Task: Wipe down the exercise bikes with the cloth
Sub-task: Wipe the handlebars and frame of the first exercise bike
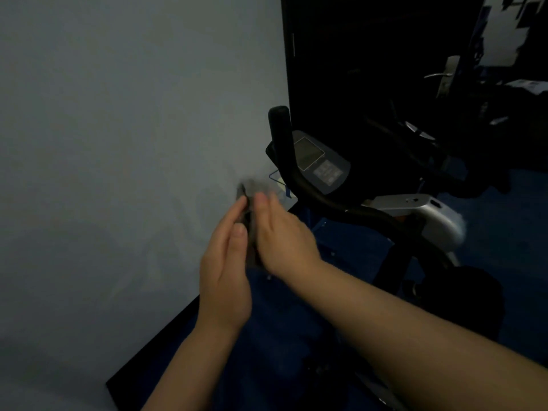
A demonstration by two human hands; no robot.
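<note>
**Cloth pressed between two palms**

Left hand (pixel 225 280) and right hand (pixel 284 235) flat against each other, dark cloth (pixel 250 203) clamped between, blurred upper edge sticking out above fingertips. In front of pale wall (pixel 118 143), just left of exercise bike (pixel 385 221) handlebar (pixel 299 176) and console (pixel 321 161). Blue floor (pixel 284 307) beneath.

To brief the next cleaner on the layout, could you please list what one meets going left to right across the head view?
Pale wall → left hand → dark cloth pressed between the hands → right hand → bike console → silver bike housing → door handle.
</note>
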